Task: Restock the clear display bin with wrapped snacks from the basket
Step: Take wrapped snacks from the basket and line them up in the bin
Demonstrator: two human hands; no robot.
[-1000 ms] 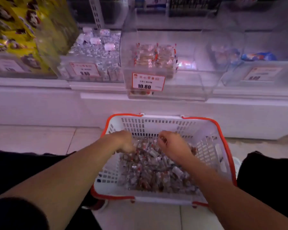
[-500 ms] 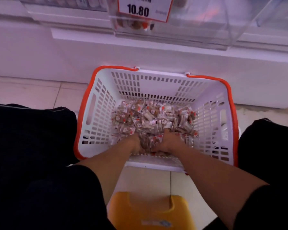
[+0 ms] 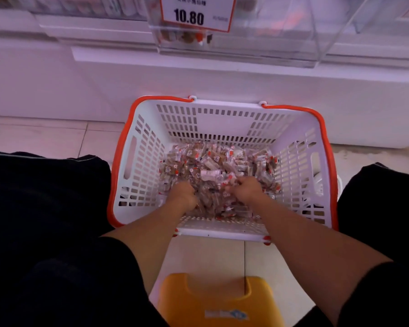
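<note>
1. Head view: white basket [image 3: 149,171] on the floor at 12 o'clock, directly below the clear display bin [image 3: 281,43], presumably for a short lift.
2. Wrapped snacks [image 3: 213,166] heaped in the basket; only a few visible in the bin.
3. Left hand [image 3: 182,193] and right hand [image 3: 246,188] dug in near 6 o'clock, curled around snacks, slightly apart, likely gathering a double handful.

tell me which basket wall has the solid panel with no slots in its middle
The far wall of the basket, on the shelf side: a plain white panel sits between its slotted sections. The left wall and right wall are slotted with handle cut-outs.
</note>
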